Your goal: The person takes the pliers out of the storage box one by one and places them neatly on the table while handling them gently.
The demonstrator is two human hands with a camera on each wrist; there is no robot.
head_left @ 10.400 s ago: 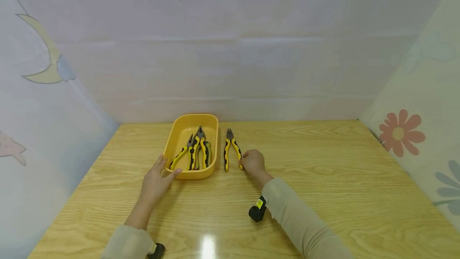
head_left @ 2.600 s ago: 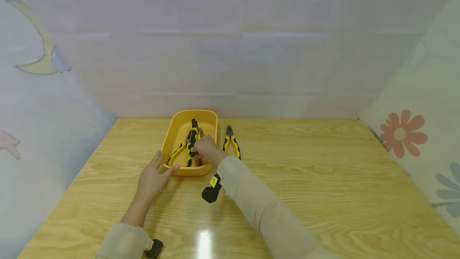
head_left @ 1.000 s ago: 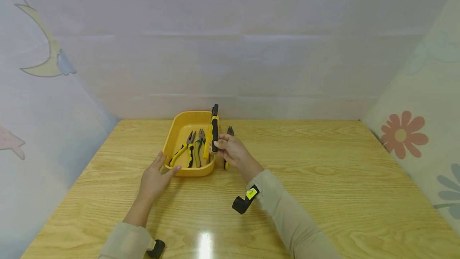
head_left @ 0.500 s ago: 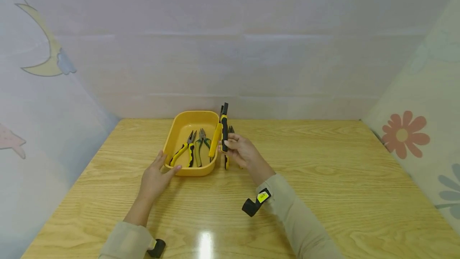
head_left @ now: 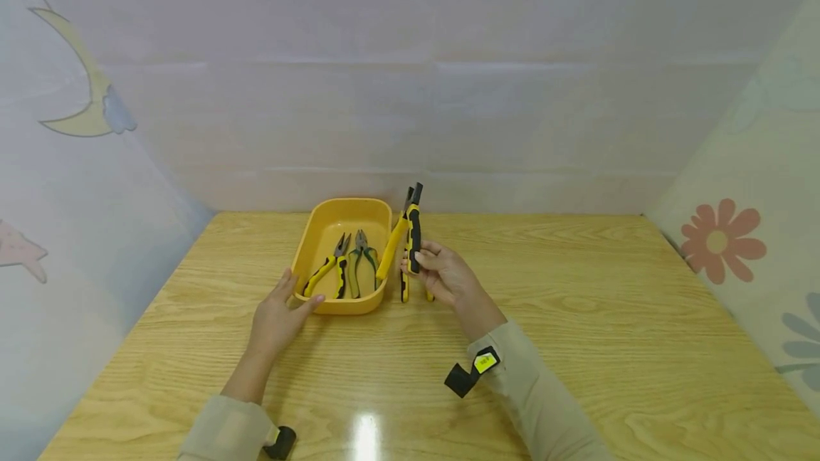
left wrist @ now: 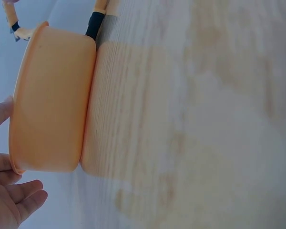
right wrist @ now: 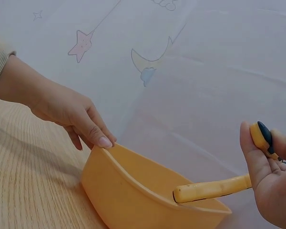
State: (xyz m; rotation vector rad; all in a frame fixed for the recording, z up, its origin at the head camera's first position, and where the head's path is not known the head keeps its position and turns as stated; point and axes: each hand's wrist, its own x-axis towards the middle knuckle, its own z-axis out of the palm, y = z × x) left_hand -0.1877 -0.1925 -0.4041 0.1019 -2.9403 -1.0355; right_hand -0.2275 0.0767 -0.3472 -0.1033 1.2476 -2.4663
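Note:
My right hand (head_left: pixel 448 276) holds a pair of yellow-and-black pliers (head_left: pixel 414 237) by one handle, jaws pointing up, just right of the yellow plastic bin (head_left: pixel 342 307). In the right wrist view the other handle (right wrist: pixel 212 188) of these pliers overlaps the bin's rim. Two more pliers lie in the bin: long-nose pliers (head_left: pixel 342 272) with yellow-and-black handles, and pliers with green-and-yellow handles (head_left: pixel 355 272). My left hand (head_left: pixel 277 319) rests at the bin's near left corner, its thumb on the rim and its fingers extended along the side.
Another pair of pliers (head_left: pixel 404 289) lies on the wooden table (head_left: pixel 576 319) right of the bin, mostly hidden behind the raised pliers and my right hand. A pale wall sheet (head_left: pixel 410 112) rises behind the table's back edge, with printed sheets at both sides.
My right hand earlier touched the pliers on the table, then reached into the bin and lifted out another pair. It has since carried them rightward past the rim. My left hand stays put.

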